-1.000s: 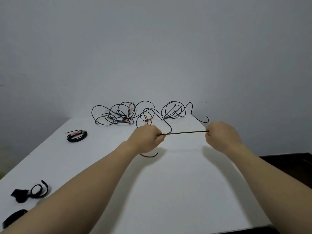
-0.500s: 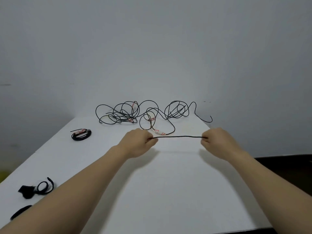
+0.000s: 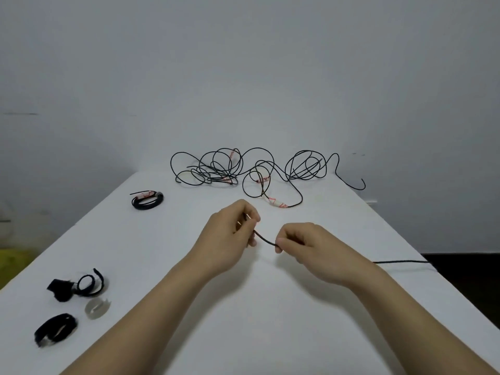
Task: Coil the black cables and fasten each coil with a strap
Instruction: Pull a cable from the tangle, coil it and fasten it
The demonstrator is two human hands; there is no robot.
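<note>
- The white counter (image 3: 243, 328) is smooth and matte, so a thin cord would likely slide on it rather than catch.
- At its near left lie loose black straps (image 3: 55, 330), one curled into a loop, with a small clear piece (image 3: 97, 307) between them.
- Mid-counter, the left hand (image 3: 230, 236) and right hand (image 3: 311, 247) each pinch the black cable (image 3: 266, 240) between thumb and fingertips. A short stretch sags slightly between them.
- What seems to be the same cable trails from behind the right wrist toward the counter's right edge.
- The cable looks thin, light and springy, and will probably want to uncurl. Each new loop is best trapped under the left thumb while the right hand feeds in slack.
- Further back on the left sits a finished coil (image 3: 147, 201), small, tight and already bound.
- Along the far edge sprawls a tangle (image 3: 216, 169) of more black cable with white, red-marked tags (image 3: 276, 204). Its loops overlap, so pulling one hard may drag the rest.
- Behind everything is a plain grey wall (image 3: 243, 77).
</note>
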